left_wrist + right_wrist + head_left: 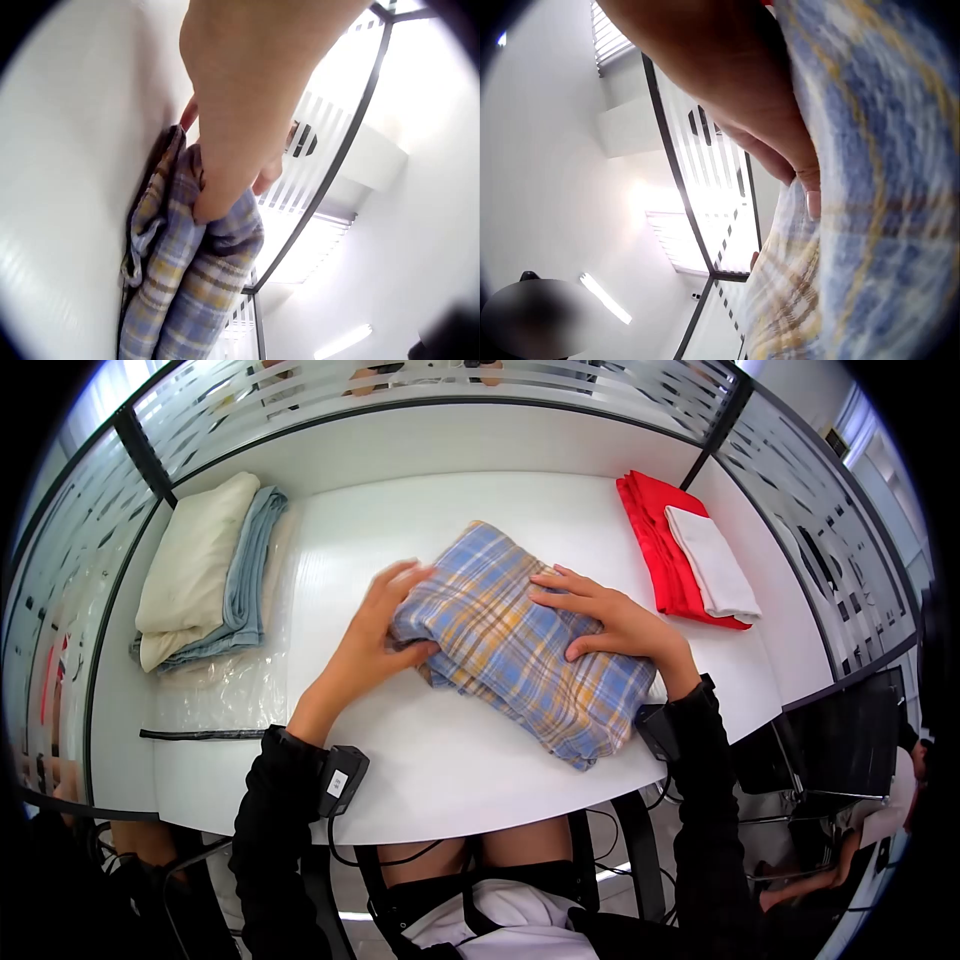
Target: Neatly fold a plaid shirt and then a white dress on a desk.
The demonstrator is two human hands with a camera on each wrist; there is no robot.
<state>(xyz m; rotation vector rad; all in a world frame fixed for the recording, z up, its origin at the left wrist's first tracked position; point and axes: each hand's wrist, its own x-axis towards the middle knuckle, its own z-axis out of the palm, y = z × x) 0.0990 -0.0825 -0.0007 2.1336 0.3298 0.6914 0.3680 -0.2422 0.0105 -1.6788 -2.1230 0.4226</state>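
Note:
A folded plaid cloth in blue, yellow and white lies slanted on the middle of the white table. At its left end is the left hand, fingers on the edge and thumb beside the lower side. In the left wrist view the left hand has its thumb against the layered plaid cloth. The right hand rests on top of the cloth's upper right part, fingers spread and extended. The right wrist view shows the right hand with fingertips touching the plaid cloth.
Cream cloth and light blue cloth lie stacked on a clear plastic bag at the left. Red cloth with white cloth on it lies at the right. Low partitions surround the table.

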